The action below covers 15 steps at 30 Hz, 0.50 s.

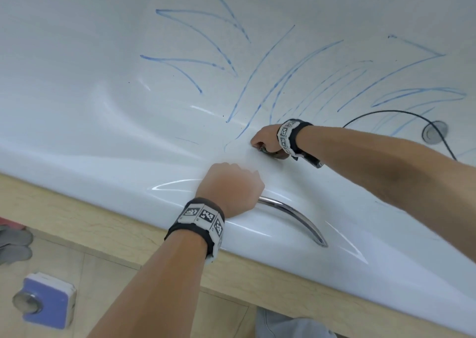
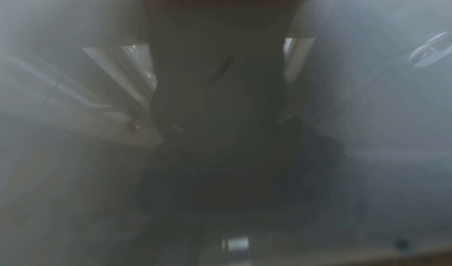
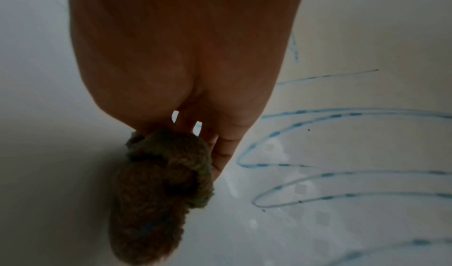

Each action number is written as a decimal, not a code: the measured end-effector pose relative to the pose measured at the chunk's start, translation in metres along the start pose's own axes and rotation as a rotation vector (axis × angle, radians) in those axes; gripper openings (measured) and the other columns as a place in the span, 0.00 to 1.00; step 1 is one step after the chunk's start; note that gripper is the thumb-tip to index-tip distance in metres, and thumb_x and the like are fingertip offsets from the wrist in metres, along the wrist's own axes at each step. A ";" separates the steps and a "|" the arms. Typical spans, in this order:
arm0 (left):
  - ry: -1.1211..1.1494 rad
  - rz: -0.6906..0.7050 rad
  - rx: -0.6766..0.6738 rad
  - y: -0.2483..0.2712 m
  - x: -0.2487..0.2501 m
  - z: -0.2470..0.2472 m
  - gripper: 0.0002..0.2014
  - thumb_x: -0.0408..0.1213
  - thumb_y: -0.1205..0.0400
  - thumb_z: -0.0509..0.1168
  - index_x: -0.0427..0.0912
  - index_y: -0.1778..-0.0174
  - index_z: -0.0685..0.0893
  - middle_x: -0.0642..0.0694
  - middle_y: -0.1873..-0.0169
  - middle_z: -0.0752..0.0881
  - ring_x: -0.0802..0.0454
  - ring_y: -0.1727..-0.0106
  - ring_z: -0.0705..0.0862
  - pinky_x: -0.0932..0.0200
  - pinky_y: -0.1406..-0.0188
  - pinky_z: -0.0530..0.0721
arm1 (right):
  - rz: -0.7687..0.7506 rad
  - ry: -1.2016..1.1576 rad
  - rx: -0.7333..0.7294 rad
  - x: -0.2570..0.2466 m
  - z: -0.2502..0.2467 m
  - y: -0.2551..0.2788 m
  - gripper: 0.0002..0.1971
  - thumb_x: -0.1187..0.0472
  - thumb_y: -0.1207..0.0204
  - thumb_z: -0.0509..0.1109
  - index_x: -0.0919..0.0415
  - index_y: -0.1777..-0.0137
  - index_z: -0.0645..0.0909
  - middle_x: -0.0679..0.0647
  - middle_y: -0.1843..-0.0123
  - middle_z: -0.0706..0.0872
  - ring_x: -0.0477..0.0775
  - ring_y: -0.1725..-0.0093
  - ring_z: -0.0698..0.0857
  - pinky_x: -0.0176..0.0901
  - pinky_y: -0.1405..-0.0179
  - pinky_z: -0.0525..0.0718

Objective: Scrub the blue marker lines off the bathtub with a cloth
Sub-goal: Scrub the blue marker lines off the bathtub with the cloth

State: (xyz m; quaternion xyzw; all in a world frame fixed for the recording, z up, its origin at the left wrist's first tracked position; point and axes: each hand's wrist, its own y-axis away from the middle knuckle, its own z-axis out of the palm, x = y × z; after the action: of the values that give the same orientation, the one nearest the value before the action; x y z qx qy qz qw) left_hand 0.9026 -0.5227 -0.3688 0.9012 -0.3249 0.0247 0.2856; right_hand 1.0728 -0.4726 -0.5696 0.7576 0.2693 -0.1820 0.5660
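Observation:
A white bathtub [image 1: 98,121] fills the head view, its inner wall covered with curved blue marker lines [image 1: 260,67]. My right hand [image 1: 265,141] reaches into the tub and grips a bunched green cloth [image 1: 265,151] against the wall, just below the lower ends of the lines. In the right wrist view the fuzzy cloth [image 3: 161,183] bulges out under my curled fingers [image 3: 220,150], with blue marker loops [image 3: 342,173] to its right. My left hand [image 1: 231,185] is curled over the near rim, at the end of the chrome grab handle [image 1: 296,216]. The left wrist view is dark and blurred.
A black cord [image 1: 401,113] loops over the tub wall near a round chrome fitting [image 1: 435,132]. A wooden ledge [image 1: 77,221] runs below the rim. On the floor lie a purple-and-white device [image 1: 46,301] and grey cloth [image 1: 15,245].

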 end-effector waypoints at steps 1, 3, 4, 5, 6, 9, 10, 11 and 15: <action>0.009 -0.004 0.001 0.002 0.001 0.000 0.24 0.45 0.21 0.49 0.47 0.83 0.50 0.53 0.86 0.50 0.48 0.85 0.53 0.60 0.77 0.53 | -0.016 -0.025 0.011 -0.008 -0.002 0.004 0.09 0.68 0.34 0.59 0.54 0.59 0.73 0.45 0.64 0.78 0.59 0.60 0.80 0.52 0.54 0.84; -0.002 -0.003 0.026 0.001 0.001 0.001 0.24 0.45 0.21 0.50 0.46 0.83 0.53 0.52 0.87 0.53 0.47 0.84 0.56 0.60 0.77 0.53 | -0.125 -0.066 0.068 -0.031 -0.011 0.009 0.08 0.70 0.31 0.58 0.56 0.58 0.73 0.45 0.65 0.76 0.54 0.62 0.76 0.42 0.57 0.77; 0.005 -0.001 0.031 0.001 0.000 0.000 0.23 0.44 0.21 0.51 0.46 0.83 0.55 0.51 0.88 0.55 0.47 0.84 0.56 0.60 0.76 0.53 | -0.188 -0.115 0.103 -0.045 -0.019 0.010 0.08 0.71 0.29 0.57 0.58 0.57 0.73 0.45 0.66 0.75 0.51 0.64 0.74 0.36 0.60 0.73; 0.014 0.006 0.043 0.000 -0.001 0.000 0.22 0.44 0.22 0.52 0.46 0.83 0.57 0.49 0.89 0.58 0.47 0.84 0.56 0.61 0.76 0.53 | -0.255 -0.152 0.137 -0.059 -0.029 0.013 0.08 0.72 0.28 0.56 0.59 0.57 0.72 0.46 0.66 0.75 0.48 0.65 0.72 0.32 0.63 0.70; 0.024 0.009 0.057 0.000 -0.001 0.001 0.22 0.44 0.23 0.52 0.46 0.84 0.59 0.47 0.90 0.62 0.47 0.84 0.56 0.62 0.76 0.52 | -0.297 -0.154 0.156 -0.073 -0.037 0.014 0.09 0.73 0.28 0.55 0.60 0.56 0.72 0.46 0.66 0.76 0.46 0.66 0.71 0.31 0.65 0.69; 0.033 0.031 0.097 0.000 -0.001 0.003 0.21 0.43 0.23 0.52 0.45 0.84 0.60 0.46 0.91 0.66 0.47 0.85 0.56 0.62 0.77 0.52 | -0.357 -0.109 0.199 -0.081 -0.048 0.001 0.10 0.73 0.27 0.55 0.61 0.53 0.75 0.46 0.65 0.76 0.46 0.66 0.72 0.31 0.66 0.67; 0.042 0.033 0.091 -0.001 -0.002 0.003 0.21 0.43 0.23 0.53 0.46 0.84 0.60 0.46 0.91 0.65 0.47 0.85 0.56 0.62 0.77 0.53 | -0.334 -0.100 0.204 -0.078 -0.046 -0.004 0.09 0.72 0.27 0.56 0.62 0.53 0.75 0.47 0.64 0.77 0.48 0.65 0.72 0.33 0.66 0.67; 0.050 0.023 0.085 0.000 -0.002 0.003 0.21 0.43 0.23 0.52 0.46 0.84 0.60 0.47 0.90 0.63 0.47 0.85 0.56 0.62 0.77 0.54 | -0.294 -0.080 0.209 -0.073 -0.043 -0.011 0.09 0.72 0.27 0.57 0.62 0.53 0.75 0.48 0.63 0.77 0.51 0.65 0.72 0.36 0.65 0.67; 0.061 0.023 0.096 0.001 -0.002 0.006 0.22 0.44 0.22 0.51 0.46 0.83 0.56 0.50 0.87 0.57 0.46 0.85 0.56 0.62 0.78 0.52 | -0.168 -0.033 0.228 -0.056 -0.033 -0.025 0.08 0.70 0.29 0.57 0.58 0.57 0.74 0.47 0.66 0.76 0.58 0.63 0.74 0.43 0.64 0.68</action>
State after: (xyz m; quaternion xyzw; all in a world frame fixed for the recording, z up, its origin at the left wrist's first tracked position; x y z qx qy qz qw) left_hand 0.8990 -0.5256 -0.3741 0.9090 -0.3246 0.0712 0.2515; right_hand 1.0121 -0.4467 -0.5457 0.7887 0.3002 -0.2706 0.4633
